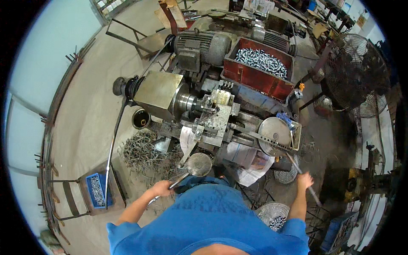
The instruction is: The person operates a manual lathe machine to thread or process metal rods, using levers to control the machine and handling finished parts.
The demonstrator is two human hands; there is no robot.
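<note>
My left hand (163, 188) is closed around a metal lever (180, 179) beside the near end of a lathe (216, 123). Just right of that lever sits a round metal disc (199, 164). With my right arm stretched out, my right hand (304, 180) grips a long rod-like lever (295, 164) that runs up toward the lathe's right end. A larger round plate (274, 135) and a perforated flat bar (265, 139) lie above it. On the left of the lathe, the chuck (187, 103) faces the tool slide; whether it holds a workpiece is too small to tell.
Behind the lathe stands a red bin (248, 79) of small shiny metal parts. Metal shavings (146, 155) are heaped at the left. A blue crate (97, 191) of parts sits lower left. A large fan (357, 70) stands right; a basket (272, 211) is by my right arm.
</note>
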